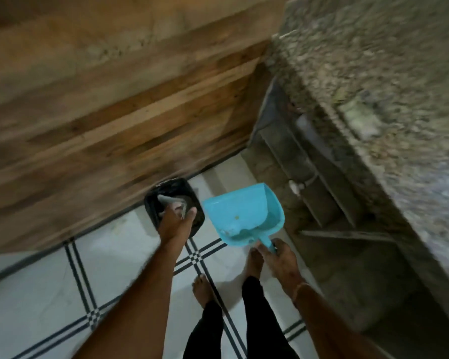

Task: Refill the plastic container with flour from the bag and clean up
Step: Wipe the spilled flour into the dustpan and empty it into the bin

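I look down at a tiled floor. My right hand (278, 257) grips the handle of a light blue dustpan (244, 216), held level above the floor with a little whitish residue and a speck inside. My left hand (175, 222) reaches over a black bin (153, 203) lined with a black bag that stands against a wooden panel. The fingers hold a crumpled grey-white piece, perhaps paper or a wrapper (173, 202), right over the bin's opening. The flour bag and plastic container are not in view.
A wooden wall or cabinet face (101, 112) fills the upper left. A speckled stone counter (386, 86) runs down the right, with dark shelves (316, 182) beneath. My bare feet (202, 288) stand on white tiles with dark striped lines (83, 286).
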{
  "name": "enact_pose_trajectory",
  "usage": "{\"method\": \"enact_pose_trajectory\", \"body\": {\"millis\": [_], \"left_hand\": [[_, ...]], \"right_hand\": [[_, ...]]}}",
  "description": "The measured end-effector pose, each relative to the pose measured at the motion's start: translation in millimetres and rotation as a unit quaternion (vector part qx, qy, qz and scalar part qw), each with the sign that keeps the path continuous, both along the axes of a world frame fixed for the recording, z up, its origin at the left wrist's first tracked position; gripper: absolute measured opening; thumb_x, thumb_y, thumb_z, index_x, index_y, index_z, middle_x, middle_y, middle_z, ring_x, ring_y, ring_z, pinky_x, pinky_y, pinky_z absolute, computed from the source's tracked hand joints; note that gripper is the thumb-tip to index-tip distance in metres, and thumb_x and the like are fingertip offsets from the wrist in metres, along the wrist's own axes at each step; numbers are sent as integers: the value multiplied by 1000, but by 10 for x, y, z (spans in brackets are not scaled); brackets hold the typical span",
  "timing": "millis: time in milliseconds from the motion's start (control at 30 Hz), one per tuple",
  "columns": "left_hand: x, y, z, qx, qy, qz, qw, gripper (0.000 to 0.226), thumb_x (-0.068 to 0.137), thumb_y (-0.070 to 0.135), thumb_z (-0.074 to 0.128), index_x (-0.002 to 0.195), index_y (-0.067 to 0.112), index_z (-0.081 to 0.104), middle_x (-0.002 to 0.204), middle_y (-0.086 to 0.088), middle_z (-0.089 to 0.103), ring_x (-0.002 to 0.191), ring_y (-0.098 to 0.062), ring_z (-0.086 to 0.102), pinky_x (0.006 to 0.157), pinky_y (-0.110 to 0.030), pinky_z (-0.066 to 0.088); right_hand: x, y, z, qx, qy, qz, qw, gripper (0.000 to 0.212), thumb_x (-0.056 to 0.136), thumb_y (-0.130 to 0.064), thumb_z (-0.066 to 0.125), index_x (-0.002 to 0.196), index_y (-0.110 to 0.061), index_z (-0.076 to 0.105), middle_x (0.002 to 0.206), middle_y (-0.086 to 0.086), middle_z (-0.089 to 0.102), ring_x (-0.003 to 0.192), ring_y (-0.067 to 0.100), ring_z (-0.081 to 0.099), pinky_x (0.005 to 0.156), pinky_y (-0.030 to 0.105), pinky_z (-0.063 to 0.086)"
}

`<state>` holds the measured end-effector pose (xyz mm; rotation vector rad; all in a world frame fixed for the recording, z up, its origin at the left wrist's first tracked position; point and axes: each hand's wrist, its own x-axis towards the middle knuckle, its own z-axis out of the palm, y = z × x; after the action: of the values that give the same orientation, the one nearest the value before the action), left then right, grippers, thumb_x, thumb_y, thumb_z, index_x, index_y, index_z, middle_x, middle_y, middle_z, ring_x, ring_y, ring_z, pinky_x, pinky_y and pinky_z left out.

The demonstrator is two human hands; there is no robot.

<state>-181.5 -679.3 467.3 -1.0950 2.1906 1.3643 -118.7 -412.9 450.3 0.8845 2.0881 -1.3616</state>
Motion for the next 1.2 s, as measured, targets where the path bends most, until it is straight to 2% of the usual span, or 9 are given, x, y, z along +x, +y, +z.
{"method": "enact_pose_trajectory", "body": {"millis": [100,167,367,533,667,800,933,1033,1200], "left_hand": [[-38,322,394,13,25,-79,996,56,91,39,73,138,16,53,128,-11,68,116,-30,65,103,-45,52],[-89,580,614,20,36,-146,988,64,87,49,71,140,20,48,129,-6,66,117,-27,64,103,-47,52],[-507,1495,1010,3,115,-268,957,79,72,62,68,139,22,52,123,-4,61,117,-28,64,101,-50,52],[-898,2255,1248,-6,182,-335,924,75,79,56,70,141,17,49,132,-12,60,121,-30,62,100,-51,53],[-1252,2689,1457,-104,242,-428,865,68,92,49,67,147,13,47,141,-19,52,127,-37,52,104,-49,47],[-1862,3042,1491,-226,327,-516,759,60,90,35,72,141,11,55,141,-24,49,123,-44,50,99,-51,48],[-2463,3271,1410,-283,297,-620,668,59,93,35,67,147,20,51,142,-20,47,127,-38,45,101,-49,42],[-2670,3375,1313,-290,292,-639,650,56,96,41,62,147,21,48,140,-20,50,128,-38,44,102,-48,39],[-2401,3515,1141,-291,362,-648,603,58,96,42,57,141,6,47,130,-23,56,116,-41,52,90,-50,48]], "right_hand": [[142,287,363,-13,-1,-38,999,25,85,-47,77,93,-29,61,82,-7,62,78,16,61,73,36,54],[266,509,485,-22,15,-58,998,41,79,-56,77,104,-25,66,82,-5,64,73,14,58,66,34,49],[358,1053,844,-20,36,-79,996,30,91,-47,71,110,-24,65,84,-4,62,63,7,54,50,20,41],[237,1417,914,-36,33,-95,994,33,91,-48,70,107,-19,66,76,2,63,51,10,51,43,25,41],[183,1560,953,-57,31,-115,991,37,90,-51,69,111,-22,65,82,4,64,55,11,52,43,23,41],[184,1570,960,-52,43,-150,986,31,93,-42,70,108,-15,67,73,-3,60,48,2,51,43,18,38],[269,1499,906,-27,41,-196,979,31,90,-44,73,105,-18,67,74,-9,61,50,-4,55,45,12,37],[365,1371,873,-33,24,-253,967,30,89,-47,73,101,-20,67,80,-5,64,63,6,55,52,18,39],[543,1146,851,-41,25,-331,942,32,88,-39,75,99,-11,66,75,0,60,56,8,50,49,21,38]]}}
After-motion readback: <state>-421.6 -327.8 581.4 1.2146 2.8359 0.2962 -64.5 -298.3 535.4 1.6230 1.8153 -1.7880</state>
